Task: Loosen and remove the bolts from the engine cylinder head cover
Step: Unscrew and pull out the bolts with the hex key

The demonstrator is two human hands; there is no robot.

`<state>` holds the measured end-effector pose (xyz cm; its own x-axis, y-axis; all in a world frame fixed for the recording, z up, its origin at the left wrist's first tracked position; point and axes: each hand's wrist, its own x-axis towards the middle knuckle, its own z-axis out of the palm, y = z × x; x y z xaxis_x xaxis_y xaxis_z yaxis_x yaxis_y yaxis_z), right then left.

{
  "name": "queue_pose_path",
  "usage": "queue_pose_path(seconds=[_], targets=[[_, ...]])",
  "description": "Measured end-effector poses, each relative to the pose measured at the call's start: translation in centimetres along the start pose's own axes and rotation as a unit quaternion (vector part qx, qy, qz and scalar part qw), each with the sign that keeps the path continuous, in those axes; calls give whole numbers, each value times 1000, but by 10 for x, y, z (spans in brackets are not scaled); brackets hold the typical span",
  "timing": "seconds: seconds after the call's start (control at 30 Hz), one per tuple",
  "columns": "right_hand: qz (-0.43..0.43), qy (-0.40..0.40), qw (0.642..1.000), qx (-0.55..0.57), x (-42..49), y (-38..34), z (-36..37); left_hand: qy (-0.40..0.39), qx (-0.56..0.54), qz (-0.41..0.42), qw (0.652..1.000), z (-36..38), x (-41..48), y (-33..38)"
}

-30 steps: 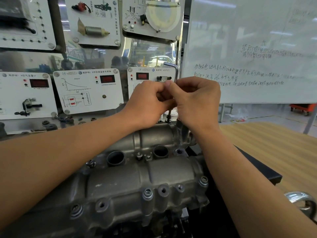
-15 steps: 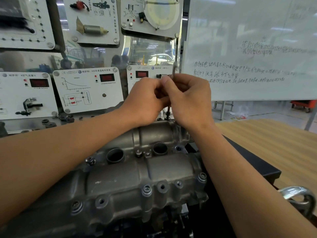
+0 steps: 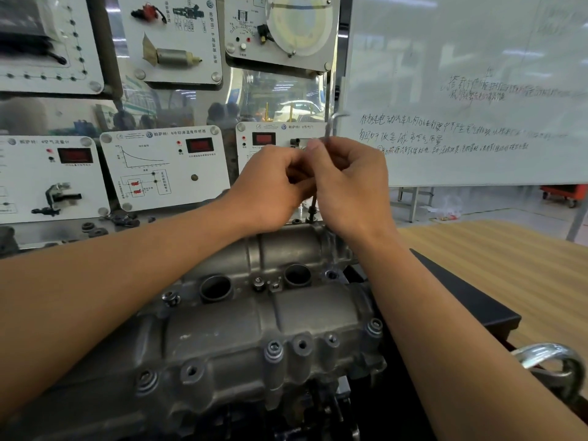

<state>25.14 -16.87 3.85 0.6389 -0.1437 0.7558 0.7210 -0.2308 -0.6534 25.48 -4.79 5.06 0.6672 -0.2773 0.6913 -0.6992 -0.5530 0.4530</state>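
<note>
The grey metal cylinder head cover (image 3: 254, 319) fills the lower middle of the head view. An L-shaped hex key (image 3: 329, 128) stands upright at the cover's far edge, its tip in a raised bolt (image 3: 311, 213). My left hand (image 3: 270, 189) and my right hand (image 3: 350, 186) meet around the key's shaft, fingers curled on it. The short bent end of the key points right above my hands. Several bolts sit along the near edge, one of them (image 3: 274, 347) in the middle and another (image 3: 374, 325) at the right corner.
Training panels with red displays (image 3: 165, 167) hang behind the engine. A whiteboard (image 3: 461, 90) stands at the right. To the right lies a wooden tabletop (image 3: 509, 265), with a metal ring handle (image 3: 553, 361) at the lower right.
The key has turned in my fingers: its bent end swung from pointing left, through edge-on, to pointing right. Both hands stay on the shaft.
</note>
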Motion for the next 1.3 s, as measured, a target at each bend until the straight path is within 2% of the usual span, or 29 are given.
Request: queue_pose_path(seconds=[0.07, 0.17, 0.4, 0.5, 0.67, 0.9, 0.97, 1.13, 1.3], targets=[[1, 34, 999, 7, 0, -1, -1, 21, 4, -4, 1000, 1, 1, -1], [6, 71, 997, 1, 0, 0, -3, 10, -4, -15, 1000, 3, 0, -1], [16, 2, 1000, -11, 0, 2, 1, -98, 33, -26, 994, -5, 1, 1], [27, -2, 1000, -6, -1, -1, 3, -114, 39, -40, 992, -7, 1, 2], [19, 88, 996, -29, 0, -1, -3, -117, 45, -42, 991, -5, 2, -1], [34, -6, 999, -11, -2, -1, 1, -119, 38, -44, 991, -7, 2, -3], [45, -7, 999, -6, -2, -2, 2, -119, 39, -48, 991, -7, 3, -3], [22, 66, 997, -32, -1, -1, -3, -131, 41, -54, 989, -7, 4, -3], [39, 7, 999, -27, -1, -1, 1, -126, -24, -80, 989, -7, 4, 3]])
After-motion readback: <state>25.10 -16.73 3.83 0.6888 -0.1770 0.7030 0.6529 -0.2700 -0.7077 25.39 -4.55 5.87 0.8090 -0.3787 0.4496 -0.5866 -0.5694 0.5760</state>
